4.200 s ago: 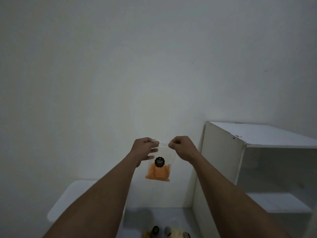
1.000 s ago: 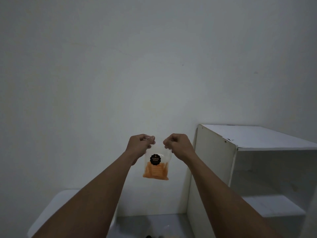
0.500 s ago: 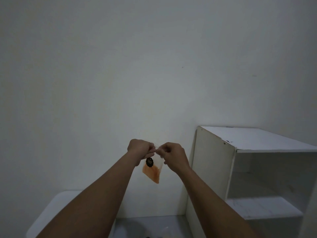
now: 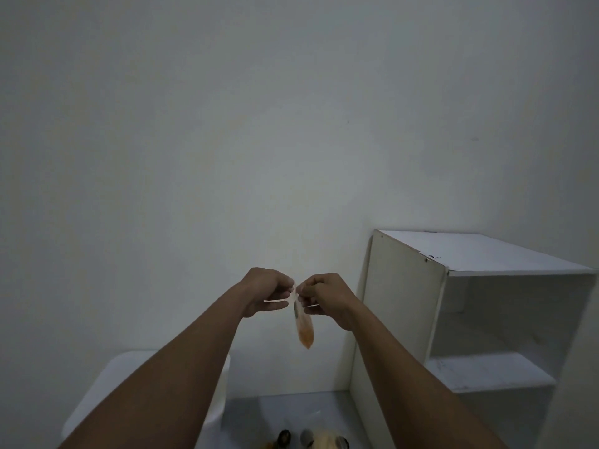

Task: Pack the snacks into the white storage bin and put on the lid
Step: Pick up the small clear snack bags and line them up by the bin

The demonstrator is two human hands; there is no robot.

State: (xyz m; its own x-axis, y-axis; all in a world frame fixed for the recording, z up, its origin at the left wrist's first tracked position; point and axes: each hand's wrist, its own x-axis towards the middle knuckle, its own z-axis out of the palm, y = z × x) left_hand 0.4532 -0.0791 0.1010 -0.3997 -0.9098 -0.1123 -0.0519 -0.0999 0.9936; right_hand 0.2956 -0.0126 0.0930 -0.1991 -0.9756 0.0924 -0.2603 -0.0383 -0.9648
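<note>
Item: clear snack bag (image 4: 304, 328) with orange contents and a dark round label, hanging edge-on from its top, which I see pinched between my left hand (image 4: 266, 291) and right hand (image 4: 322, 298), both closed on it, raised before a plain pale wall (image 4: 227, 124). Right of the grip: white open shelf unit (image 4: 470, 306). Below and left of the grip: white storage bin (image 4: 97, 393). Directly below: more snack packets (image 4: 308, 442) on a grey surface (image 4: 275, 409).
</note>
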